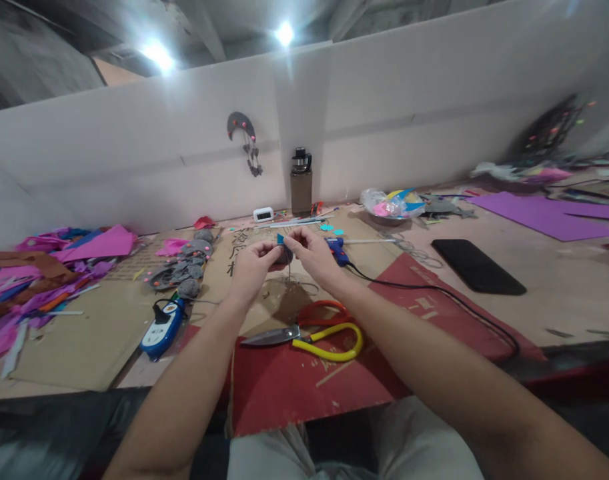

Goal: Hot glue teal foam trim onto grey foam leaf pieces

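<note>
Tabletop, two hands, one blue scrap

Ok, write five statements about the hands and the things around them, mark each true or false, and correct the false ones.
1. The left hand and right hand meet at a small blue piece. True.
2. Both handles of the scissors are yellow. False: one is red, the other yellow.
3. The dark bottle stands upright. True.
4. The black phone lies left of the scissors. False: it lies to their right.
5. The gray crescent is on the wall, left of the bottle. True.
</note>
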A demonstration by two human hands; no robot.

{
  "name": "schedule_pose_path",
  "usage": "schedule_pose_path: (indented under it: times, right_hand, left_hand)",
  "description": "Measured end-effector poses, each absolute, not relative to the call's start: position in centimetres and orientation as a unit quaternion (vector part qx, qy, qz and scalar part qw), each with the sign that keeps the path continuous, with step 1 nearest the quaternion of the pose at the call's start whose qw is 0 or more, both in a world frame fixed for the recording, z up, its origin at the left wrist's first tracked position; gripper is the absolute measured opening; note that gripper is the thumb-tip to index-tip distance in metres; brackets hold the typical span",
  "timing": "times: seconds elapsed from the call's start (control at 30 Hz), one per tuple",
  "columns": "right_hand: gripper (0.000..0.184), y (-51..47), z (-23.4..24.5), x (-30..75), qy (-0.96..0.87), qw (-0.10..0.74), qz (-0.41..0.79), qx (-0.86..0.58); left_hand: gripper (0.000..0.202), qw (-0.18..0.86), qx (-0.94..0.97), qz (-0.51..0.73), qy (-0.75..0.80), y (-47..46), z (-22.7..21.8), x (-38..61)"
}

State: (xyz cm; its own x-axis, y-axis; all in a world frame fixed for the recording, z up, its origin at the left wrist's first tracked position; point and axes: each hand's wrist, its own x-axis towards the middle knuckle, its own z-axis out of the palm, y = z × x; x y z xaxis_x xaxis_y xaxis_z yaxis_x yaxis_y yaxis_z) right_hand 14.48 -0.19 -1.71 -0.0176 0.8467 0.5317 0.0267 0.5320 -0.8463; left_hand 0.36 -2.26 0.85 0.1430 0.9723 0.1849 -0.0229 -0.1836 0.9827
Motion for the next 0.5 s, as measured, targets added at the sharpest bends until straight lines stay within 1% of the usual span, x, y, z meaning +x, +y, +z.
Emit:
schedule_pose_path:
  times: [0.17, 0.33, 0.4, 0.5]
  right_hand:
    - [0.019, -0.1, -1.9, 14.6, -0.639, 0.601, 0.329, -0.349]
    - [0.017, -0.4, -1.6, 14.5, -0.647, 0.595, 0.348, -0.325]
    - [0.020, -0.7, -1.3, 14.5, -0.648, 0.602, 0.355, -0.302]
    - [0.029, -1.3, -0.8, 14.6, -0.645, 0.622, 0.352, -0.271]
  left_hand:
    - [0.034, 0.476, 0.578, 0.514, 0.418, -2.3, 1.1, 0.3]
    - [0.033, 0.458, 0.606, 0.516, 0.396, -2.0, 0.9, -0.2]
    - [0.029, 0.405, 0.633, 0.534, 0.388, -2.2, 0.9, -0.5]
    - [0.019, 0.236, 0.690, 0.573, 0.373, -2.9, 1.3, -0.9]
